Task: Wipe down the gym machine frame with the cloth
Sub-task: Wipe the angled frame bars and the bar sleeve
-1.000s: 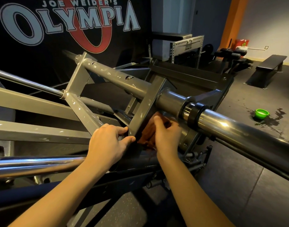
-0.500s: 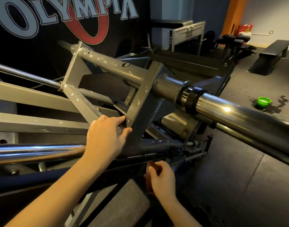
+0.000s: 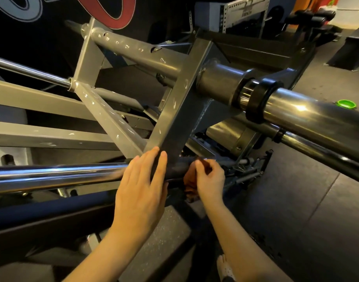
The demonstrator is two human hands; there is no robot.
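The grey gym machine frame fills the head view, with a flat diagonal strut running down to a dark round bar. My left hand lies flat with fingers apart against the strut's lower end and the bar. My right hand is closed on a rust-brown cloth, pressing it against the dark bar just right of the strut's foot. Most of the cloth is hidden behind my fingers.
A thick chrome sleeve with a black collar crosses the right side. A chrome bar runs left. A green bowl sits on the dark rubber floor by a wet patch. Benches and a rack stand at the back.
My right hand dropped with the cloth from the strut's side to below the frame, then came up to the dark bar. My left hand slid lower along the strut. The view tilted down.
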